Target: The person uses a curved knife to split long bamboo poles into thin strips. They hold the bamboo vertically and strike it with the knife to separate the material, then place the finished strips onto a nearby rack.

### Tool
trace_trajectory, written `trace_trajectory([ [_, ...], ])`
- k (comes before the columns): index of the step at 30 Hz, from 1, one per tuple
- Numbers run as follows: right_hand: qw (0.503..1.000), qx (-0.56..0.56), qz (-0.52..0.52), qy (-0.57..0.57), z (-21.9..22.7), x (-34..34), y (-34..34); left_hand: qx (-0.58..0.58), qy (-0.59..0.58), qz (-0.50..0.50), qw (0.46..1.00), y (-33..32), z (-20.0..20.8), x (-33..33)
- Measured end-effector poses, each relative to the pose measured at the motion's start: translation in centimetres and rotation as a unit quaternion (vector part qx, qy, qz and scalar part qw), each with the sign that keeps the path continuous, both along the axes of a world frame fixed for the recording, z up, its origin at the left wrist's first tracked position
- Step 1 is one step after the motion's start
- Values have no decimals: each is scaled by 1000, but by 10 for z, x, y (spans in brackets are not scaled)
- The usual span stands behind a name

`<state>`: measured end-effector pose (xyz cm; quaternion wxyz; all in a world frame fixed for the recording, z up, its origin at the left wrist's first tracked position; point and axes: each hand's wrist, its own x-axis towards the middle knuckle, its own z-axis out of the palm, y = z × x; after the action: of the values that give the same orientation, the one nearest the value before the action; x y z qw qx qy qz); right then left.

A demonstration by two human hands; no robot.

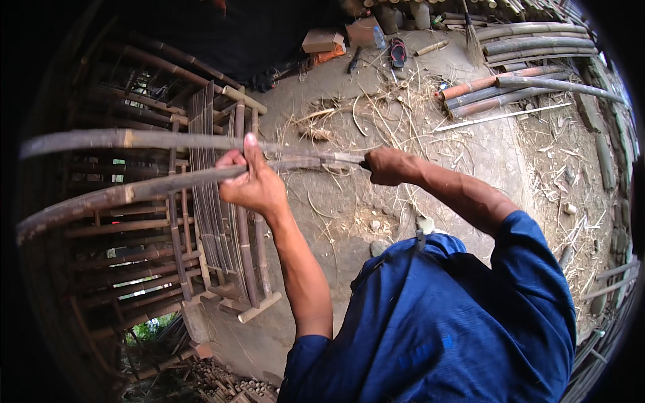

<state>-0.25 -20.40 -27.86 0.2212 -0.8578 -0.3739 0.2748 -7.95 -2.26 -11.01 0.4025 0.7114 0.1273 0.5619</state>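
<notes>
A long bamboo pole, split lengthwise, stretches leftward from between my hands. Its upper half (161,139) and lower half (144,191) spread apart to the left and come together near the right end. My left hand (254,185) is closed on the lower half, one digit reaching up against the upper half. My right hand (391,166) makes a fist round the dark handle of what looks like a knife (348,158). Its thin blade points left and meets the bamboo's narrow end; exactly how far it sits in the split is blurred.
A bamboo rack or bench (248,201) stands close on the left, under the pole. Bamboo shavings (403,127) litter the floor. Cut bamboo poles (484,94) lie at the far right, near a broom (473,43). A sandal (398,52) and cardboard box (322,40) lie at the back.
</notes>
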Motion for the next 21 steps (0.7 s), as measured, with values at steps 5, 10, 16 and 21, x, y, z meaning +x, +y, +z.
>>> trace_trajectory([
  [5,980,-80,-8,-182,28,-6,6,23,30,75,996,9,-5,21],
  [10,998,-29,1,56,-38,16,6,74,-76,-42,993,-17,57,20],
  [16,995,3,-70,71,-104,-8,15,112,-49,-18,992,13,166,48],
  [21,995,17,-100,13,-60,-35,7,129,10,93,987,43,192,49],
])
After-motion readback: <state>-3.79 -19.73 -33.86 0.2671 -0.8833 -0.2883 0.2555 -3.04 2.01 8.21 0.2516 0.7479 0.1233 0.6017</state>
